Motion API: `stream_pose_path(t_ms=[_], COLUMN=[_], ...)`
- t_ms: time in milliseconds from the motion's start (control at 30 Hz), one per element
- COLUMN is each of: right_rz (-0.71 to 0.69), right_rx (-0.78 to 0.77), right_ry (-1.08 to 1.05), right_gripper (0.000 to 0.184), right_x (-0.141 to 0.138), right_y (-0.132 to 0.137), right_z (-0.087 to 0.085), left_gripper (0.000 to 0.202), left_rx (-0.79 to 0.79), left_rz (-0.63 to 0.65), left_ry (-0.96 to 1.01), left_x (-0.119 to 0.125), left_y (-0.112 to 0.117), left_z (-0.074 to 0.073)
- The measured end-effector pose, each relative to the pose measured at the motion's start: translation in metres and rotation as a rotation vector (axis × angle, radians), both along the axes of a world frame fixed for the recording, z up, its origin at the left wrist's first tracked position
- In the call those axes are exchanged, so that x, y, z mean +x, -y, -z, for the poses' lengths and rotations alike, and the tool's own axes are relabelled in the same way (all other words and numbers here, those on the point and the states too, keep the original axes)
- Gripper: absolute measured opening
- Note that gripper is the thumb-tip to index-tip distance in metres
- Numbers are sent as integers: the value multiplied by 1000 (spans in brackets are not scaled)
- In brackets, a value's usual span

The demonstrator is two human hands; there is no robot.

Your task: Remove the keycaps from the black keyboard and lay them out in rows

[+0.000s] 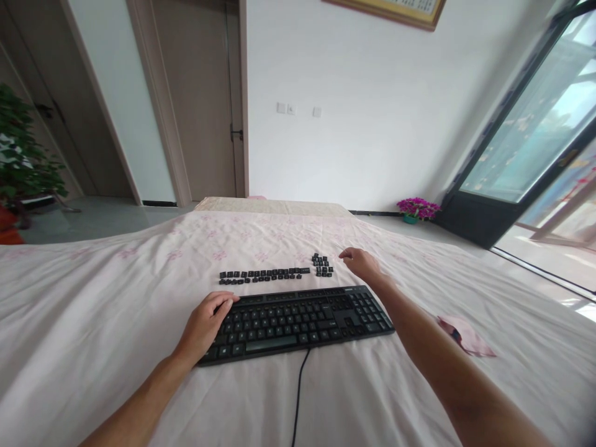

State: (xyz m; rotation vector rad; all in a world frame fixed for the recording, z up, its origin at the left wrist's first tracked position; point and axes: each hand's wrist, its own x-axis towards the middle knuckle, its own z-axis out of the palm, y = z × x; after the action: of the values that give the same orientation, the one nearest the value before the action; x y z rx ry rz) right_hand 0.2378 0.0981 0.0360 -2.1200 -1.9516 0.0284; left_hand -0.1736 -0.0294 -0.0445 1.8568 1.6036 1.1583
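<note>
A black keyboard lies slightly tilted on the cloth, its top rows looking bare of keycaps. My left hand grips its upper left corner, fingers reaching over the back edge. Behind the keyboard, loose black keycaps lie in two long rows, and a smaller cluster of keycaps sits to their right. Just right of that cluster is my right hand, its fingers pinched on a thin pale stick pointing left. The stick's exact kind is too small to make out.
A pink patterned cloth covers the broad surface. The keyboard's cable runs toward me. A folded pink cloth with a dark part lies beyond my right forearm. Doors, a leafy plant and magenta flowers stand further away.
</note>
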Motion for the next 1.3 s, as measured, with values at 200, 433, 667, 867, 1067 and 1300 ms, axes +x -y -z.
stream_pose_path(t_ms=[200,433,667,867,1067,1300], right_rz=[-13,-43,-50,-37,-79,-138], right_rx=[-11,-35,-64,-135,-196,-212], right_ry=[16,13,26,40,50,56], right_gripper=[30,31,29,26,25,22], right_x=[-2,-6,-23,-38,-42,-40], right_y=[-19,-34,-63,-92,-106,-115], right_z=[10,15,12,15,21,27], left_gripper=[34,35,36,36,37,36], left_rx=[-14,-10,-46,-66,-71,-58], left_rz=[-6,-10,-19,-20,-25,-39], left_ry=[-3,-18,-13,-23,-35,-58], left_x=[0,0,2,2,2,1], left_y=[-1,-1,-1,0,-1,-1], left_z=[1,1,-1,-2,-2,-2])
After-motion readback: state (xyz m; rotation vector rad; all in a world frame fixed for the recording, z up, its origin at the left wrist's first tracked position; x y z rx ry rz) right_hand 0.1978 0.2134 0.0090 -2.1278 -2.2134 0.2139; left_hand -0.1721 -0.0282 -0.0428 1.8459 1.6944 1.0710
